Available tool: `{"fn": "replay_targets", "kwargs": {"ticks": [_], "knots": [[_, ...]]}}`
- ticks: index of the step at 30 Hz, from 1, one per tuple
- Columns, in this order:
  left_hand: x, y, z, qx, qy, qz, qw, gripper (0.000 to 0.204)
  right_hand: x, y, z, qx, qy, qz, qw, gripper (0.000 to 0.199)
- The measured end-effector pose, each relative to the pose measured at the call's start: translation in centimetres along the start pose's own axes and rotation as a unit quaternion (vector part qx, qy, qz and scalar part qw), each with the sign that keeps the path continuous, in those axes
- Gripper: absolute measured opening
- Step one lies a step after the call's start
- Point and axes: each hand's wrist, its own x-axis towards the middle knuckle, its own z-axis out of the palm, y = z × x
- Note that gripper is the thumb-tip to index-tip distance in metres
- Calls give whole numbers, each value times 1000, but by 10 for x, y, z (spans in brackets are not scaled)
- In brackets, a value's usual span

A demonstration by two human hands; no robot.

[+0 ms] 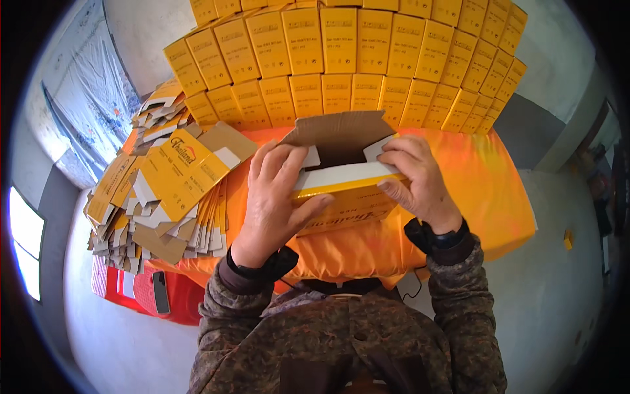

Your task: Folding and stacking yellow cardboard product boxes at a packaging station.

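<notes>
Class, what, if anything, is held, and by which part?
A box, by its open top: left hand at the left end, right hand at the right.

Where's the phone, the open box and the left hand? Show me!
Phone (161, 292): head view, middle of its dark face.
Open box (348, 211): head view, its yellow front side.
Left hand (269, 192): head view, back of the hand.

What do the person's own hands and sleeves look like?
The left hand and right hand are ungloved. Each wrist wears a black strap with a dark, blocky piece. The jacket sleeves are mottled brown camouflage, ending in plain dark cuffs.
</notes>
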Motion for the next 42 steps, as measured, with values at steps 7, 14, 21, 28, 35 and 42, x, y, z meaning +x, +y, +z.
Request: {"fn": "replay_targets", "kwargs": {"ticks": [7,14,21,28,35,42], "knots": [[-25,-33,22,-136,84,15,987,51,-5,4,25,7,109,-28,994,43],[-30,-58,39,-228,139,23,963,52,-2,22,50,92,189,-21,977,35],[-43,-70,60,-294,200,12,935,60,-11,39,76,203,234,-24,951,31],[-50,-74,62,-340,156,-14,927,65,-23,42,77,231,213,-1,949,27],[-56,-74,69,-364,173,-15,915,65,-22,44,80,235,212,-11,949,27],[-59,-73,71,-368,178,-20,912,65,-25,41,81,232,213,-5,949,27]]}}
